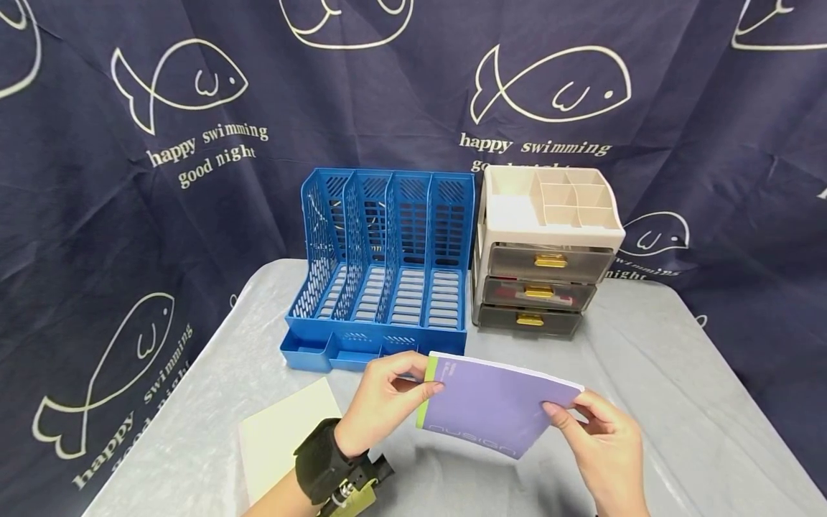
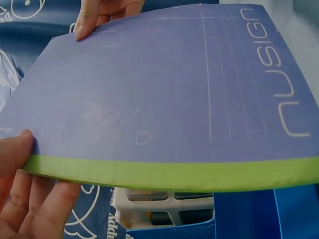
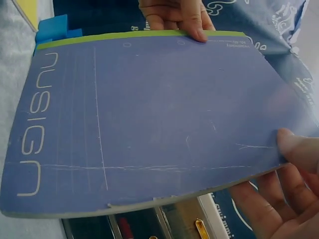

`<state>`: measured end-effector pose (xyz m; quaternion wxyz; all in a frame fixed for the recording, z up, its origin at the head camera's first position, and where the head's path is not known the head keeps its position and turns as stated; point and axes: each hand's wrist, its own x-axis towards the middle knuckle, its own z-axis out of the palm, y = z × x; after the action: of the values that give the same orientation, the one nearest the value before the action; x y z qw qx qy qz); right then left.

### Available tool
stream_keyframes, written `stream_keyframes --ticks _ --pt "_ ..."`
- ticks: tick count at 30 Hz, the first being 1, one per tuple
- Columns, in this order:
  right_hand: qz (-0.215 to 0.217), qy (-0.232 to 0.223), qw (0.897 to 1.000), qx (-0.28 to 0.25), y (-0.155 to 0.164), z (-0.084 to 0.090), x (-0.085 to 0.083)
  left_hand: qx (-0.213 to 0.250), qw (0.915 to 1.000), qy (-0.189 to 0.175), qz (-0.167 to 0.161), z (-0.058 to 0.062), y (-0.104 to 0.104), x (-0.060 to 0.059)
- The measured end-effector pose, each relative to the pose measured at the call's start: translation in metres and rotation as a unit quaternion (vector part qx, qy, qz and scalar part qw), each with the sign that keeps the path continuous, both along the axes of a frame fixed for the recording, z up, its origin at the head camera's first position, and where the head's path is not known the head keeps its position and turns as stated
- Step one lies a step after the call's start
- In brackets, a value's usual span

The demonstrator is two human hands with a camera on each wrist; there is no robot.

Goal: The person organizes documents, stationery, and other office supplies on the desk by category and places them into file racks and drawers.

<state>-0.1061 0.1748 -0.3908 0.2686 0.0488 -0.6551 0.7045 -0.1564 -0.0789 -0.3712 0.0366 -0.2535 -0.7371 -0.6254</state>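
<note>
Both hands pinch notebook (image 1: 494, 413): left hand (image 1: 381, 406) at green spine, right hand (image 1: 604, 441) opposite edge | held before blue file rack (image 1: 384, 269) | not yet slotted; rack bays bare.

Two bare hands, no gloves, rings or sleeves visible. Left hand (image 1: 377, 402): bare forearm, wide black fabric wrist strap (image 1: 316, 459) wrapped round wrist. Olive-green and black wrist-mounted camera unit (image 1: 355, 488) fixed to strap on underside, small metal screws and dark cylindrical lens barrel showing. Right hand (image 1: 604, 445): bare, wrist cut off by head view's lower edge, no strap visible. Fingernails short, unpainted.
</note>
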Motion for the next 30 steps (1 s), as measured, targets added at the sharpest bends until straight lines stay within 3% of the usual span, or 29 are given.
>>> stream_keyframes --ticks 5,11,15,18,22,27,30 --pt "-0.001 0.014 1.000 0.010 0.001 0.002 0.001 -0.015 0.9999 -0.007 0.001 0.000 0.001 0.001" --pt "0.005 0.001 0.999 0.033 0.004 0.003 0.002 -0.053 0.9985 0.014 0.002 0.003 0.001 0.006" --pt "0.036 -0.005 0.998 0.049 0.009 0.002 0.001 -0.068 0.9969 0.038 -0.010 0.005 0.000 0.009" --pt "0.070 0.020 0.996 0.048 0.013 -0.002 0.001 -0.073 0.9960 0.050 -0.008 0.006 -0.002 0.012" --pt "0.095 0.032 0.990 0.097 0.019 -0.006 0.002 -0.054 0.9954 0.075 0.024 0.010 -0.006 0.011" --pt "0.086 -0.019 0.978 0.189 0.023 -0.010 0.005 -0.003 0.9915 0.115 0.061 0.017 -0.013 0.007" --pt "0.088 -0.021 0.977 0.194 0.023 -0.013 0.007 0.022 0.9889 0.122 0.083 0.021 -0.018 0.004"
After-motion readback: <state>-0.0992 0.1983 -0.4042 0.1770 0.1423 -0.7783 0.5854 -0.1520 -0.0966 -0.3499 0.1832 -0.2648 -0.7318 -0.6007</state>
